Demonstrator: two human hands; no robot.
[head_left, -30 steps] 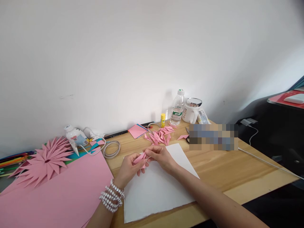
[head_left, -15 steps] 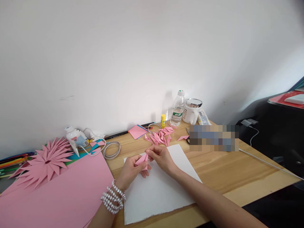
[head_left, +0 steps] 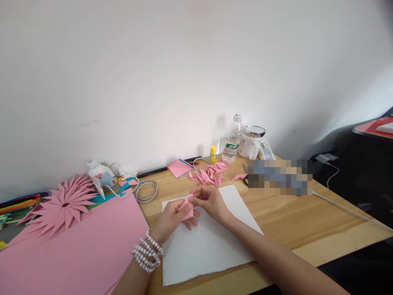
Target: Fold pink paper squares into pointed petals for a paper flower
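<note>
We hold a folded pink paper piece [head_left: 187,207] over the white sheet [head_left: 208,246] near the bench's front edge: left hand [head_left: 172,219] and right hand [head_left: 208,200] fingers pinched on it. Bottle [head_left: 231,139] label unreadable.

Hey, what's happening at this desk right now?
A person is folding a small pink paper piece with both hands over a white sheet on a wooden desk. The left hand cradles the piece while the right hand pinches its top edge. A pile of folded pink pieces lies just beyond, and a finished pink paper flower sits on the left beside a large pink sheet. A water bottle and mug stand by the wall.
</note>
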